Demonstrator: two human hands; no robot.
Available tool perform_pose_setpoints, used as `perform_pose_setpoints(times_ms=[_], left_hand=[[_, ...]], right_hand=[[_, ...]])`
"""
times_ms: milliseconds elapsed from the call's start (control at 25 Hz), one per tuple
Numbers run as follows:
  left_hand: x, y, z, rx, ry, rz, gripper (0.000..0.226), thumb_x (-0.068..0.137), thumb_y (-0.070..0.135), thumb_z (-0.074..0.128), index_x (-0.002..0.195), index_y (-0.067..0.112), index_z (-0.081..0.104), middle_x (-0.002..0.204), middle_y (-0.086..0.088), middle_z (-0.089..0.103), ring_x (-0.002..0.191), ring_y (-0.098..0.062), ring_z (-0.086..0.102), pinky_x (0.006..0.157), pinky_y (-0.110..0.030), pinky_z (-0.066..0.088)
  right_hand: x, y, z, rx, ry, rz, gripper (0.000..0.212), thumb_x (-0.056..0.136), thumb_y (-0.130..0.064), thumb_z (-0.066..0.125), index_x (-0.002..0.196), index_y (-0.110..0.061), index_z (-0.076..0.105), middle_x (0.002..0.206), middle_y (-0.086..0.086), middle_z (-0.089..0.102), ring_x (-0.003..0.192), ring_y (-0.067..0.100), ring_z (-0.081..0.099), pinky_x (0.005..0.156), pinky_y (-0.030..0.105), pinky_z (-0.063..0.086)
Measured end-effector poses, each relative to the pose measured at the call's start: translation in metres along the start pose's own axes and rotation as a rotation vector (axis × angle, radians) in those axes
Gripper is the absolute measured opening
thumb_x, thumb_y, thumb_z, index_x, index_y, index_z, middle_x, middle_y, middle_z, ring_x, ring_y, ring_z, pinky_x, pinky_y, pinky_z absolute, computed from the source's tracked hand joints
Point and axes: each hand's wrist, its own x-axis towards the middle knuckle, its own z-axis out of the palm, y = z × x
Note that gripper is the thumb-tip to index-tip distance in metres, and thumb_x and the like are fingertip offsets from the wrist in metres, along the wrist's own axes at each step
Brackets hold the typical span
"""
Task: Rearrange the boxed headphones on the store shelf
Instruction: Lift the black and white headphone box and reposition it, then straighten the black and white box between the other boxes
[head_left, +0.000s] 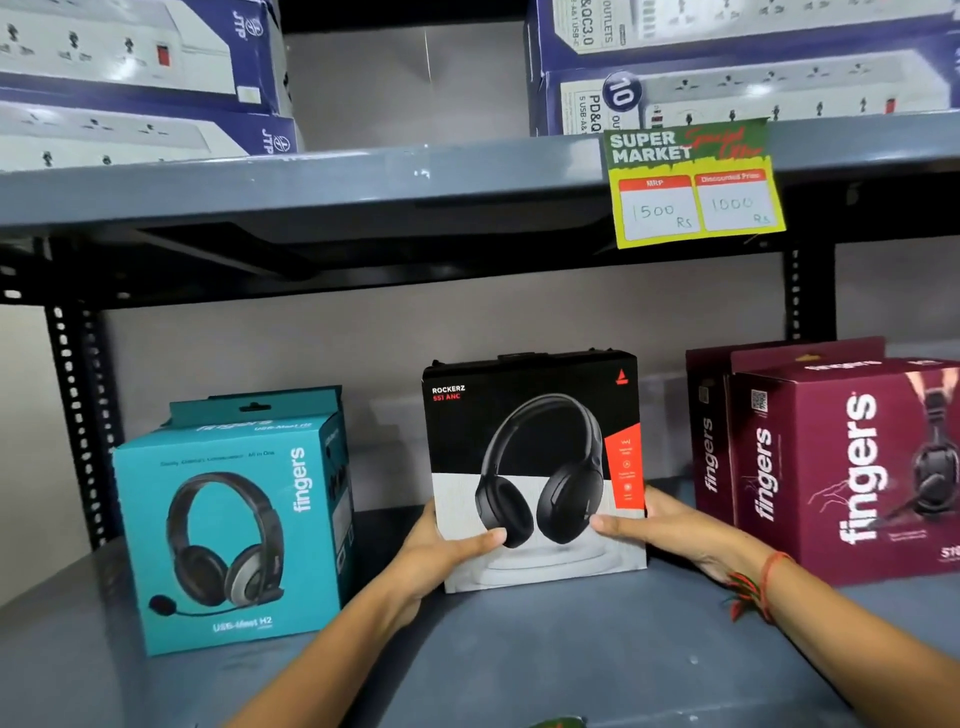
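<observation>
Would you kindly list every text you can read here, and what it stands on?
"ROCKERZ 551 ANC": black box in both hands.
"fingers", "USB-Mast H2": teal box.
"fingers": maroon boxes.
"SUPER MARKET", "MRP 1500 Rs", "1000 Rs": price tag.
"JTP", "10": upper-shelf boxes.
Smaller print: blurred.
</observation>
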Motion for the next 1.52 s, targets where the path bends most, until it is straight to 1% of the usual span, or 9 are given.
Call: perform_pose_setpoints(times_ms=[160, 400, 560, 680, 800, 920, 1080, 1240, 1520], left_hand=[[-0.011, 0.0, 0.006, -0.024, 0.011, 0.008, 0.085, 0.058, 0.027, 0.097, 0.133, 0.019, 0.056, 0.121, 0.003, 0.074, 0.111, -0.01, 0.069, 0.077, -0.015, 0.054], [-0.03, 0.009, 0.013, -0.039, 0.055, -0.013, 0.105, 0.045, 0.037, 0.101, 0.137, 0.018, 0.055, 0.123, 0.003, 0.075, 0.115, -0.014, 0.069, 0.103, -0.035, 0.053], [-0.062, 0.031, 0.019, 0.153, 0.319, 0.182, 0.126, 0.047, 0.071, 0.086, 0.155, 0.03, 0.034, 0.151, 0.004, 0.054, 0.137, -0.017, 0.052, 0.114, -0.043, 0.043], [-0.086, 0.047, 0.001, 0.423, 0.666, 0.553, 0.102, 0.076, 0.072, 0.066, 0.159, 0.031, 0.022, 0.166, 0.01, 0.027, 0.155, -0.009, 0.02, 0.124, -0.044, 0.024], [-0.102, 0.047, -0.058, 0.706, 0.854, 0.78, 0.1, 0.088, 0.06, 0.058, 0.161, 0.023, 0.001, 0.17, 0.002, 0.001, 0.157, -0.007, -0.004, 0.127, -0.035, -0.003], [-0.109, 0.033, -0.139, 0.762, 0.931, 0.635, 0.126, 0.075, 0.077, 0.056, 0.16, 0.012, -0.01, 0.17, -0.007, -0.012, 0.157, -0.017, -0.013, 0.126, -0.035, -0.009], [-0.104, 0.005, -0.217, 0.476, 0.712, 0.267, 0.154, 0.05, 0.071, 0.083, 0.16, 0.01, -0.005, 0.171, -0.012, 0.006, 0.157, -0.027, 0.011, 0.127, -0.045, 0.011], [-0.1, -0.014, -0.26, 0.235, 0.254, -0.067, 0.17, 0.032, 0.074, 0.088, 0.16, 0.024, -0.014, 0.167, -0.007, 0.025, 0.152, -0.027, 0.027, 0.123, -0.042, 0.026], [-0.086, -0.028, -0.273, 0.203, -0.1, -0.055, 0.095, 0.068, 0.038, 0.089, 0.145, 0.027, 0.034, 0.124, 0.016, 0.061, 0.111, 0.001, 0.059, 0.073, -0.005, 0.05]], right_hand=[[-0.013, 0.001, -0.003, -0.004, -0.014, 0.001, 0.067, 0.08, -0.036, 0.081, 0.14, -0.027, 0.053, 0.134, -0.01, 0.067, 0.125, 0.005, 0.061, 0.11, 0.029, 0.045], [-0.022, -0.001, 0.0, 0.031, 0.022, -0.009, 0.079, 0.076, -0.04, 0.084, 0.143, -0.026, 0.044, 0.132, -0.01, 0.065, 0.119, 0.002, 0.06, 0.096, 0.021, 0.047], [-0.027, -0.027, 0.019, 0.008, 0.489, -0.177, 0.129, 0.056, -0.065, 0.085, 0.158, -0.035, 0.012, 0.164, -0.005, 0.03, 0.149, 0.014, 0.031, 0.121, 0.038, 0.027], [-0.048, -0.062, 0.057, -0.136, 0.734, -0.514, 0.125, 0.067, -0.056, 0.082, 0.16, -0.031, 0.004, 0.17, -0.01, 0.005, 0.156, 0.006, 0.005, 0.12, 0.018, 0.008], [-0.057, -0.097, 0.123, -0.264, 0.675, -0.835, 0.114, 0.073, -0.049, 0.078, 0.158, -0.03, 0.005, 0.17, -0.004, 0.007, 0.156, 0.009, 0.006, 0.123, 0.017, 0.008], [-0.032, -0.119, 0.19, -0.361, 0.412, -0.821, 0.107, 0.077, -0.056, 0.072, 0.158, -0.032, 0.006, 0.168, -0.013, 0.005, 0.154, -0.002, 0.005, 0.123, 0.017, 0.01], [0.026, -0.119, 0.242, -0.418, 0.055, -0.405, 0.118, 0.073, -0.064, 0.074, 0.161, -0.028, 0.002, 0.161, -0.022, -0.001, 0.152, 0.001, 0.005, 0.125, 0.028, 0.009], [0.058, -0.102, 0.256, -0.257, -0.083, -0.239, 0.089, 0.061, -0.07, 0.079, 0.136, -0.059, 0.033, 0.15, -0.018, 0.048, 0.136, 0.003, 0.048, 0.116, 0.036, 0.04], [0.073, -0.106, 0.277, -0.208, -0.186, -0.076, 0.065, 0.071, -0.055, 0.083, 0.13, -0.04, 0.06, 0.124, -0.02, 0.07, 0.111, -0.002, 0.067, 0.1, 0.024, 0.053]])
